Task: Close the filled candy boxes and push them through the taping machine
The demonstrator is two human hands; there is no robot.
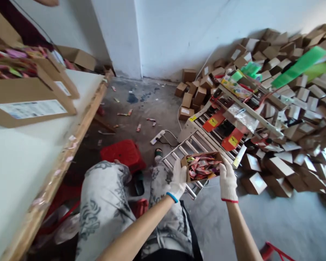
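Observation:
Between my two gloved hands I hold a small open cardboard box filled with colourful snack packets. My left hand, in a white knit glove with a blue cuff, grips its left end. The right end is gripped by my right hand, whose glove has a red cuff. Under and behind the box lies a metal roller conveyor. It leads to a box-sealing machine with orange guide plates. The fingers are partly hidden by the angle.
At left stands a white table with large cartons of packets. A red stool is near my knee. Many small boxes are heaped at right. A power strip and scattered packets lie on the floor. Part of another person's arm shows at top left.

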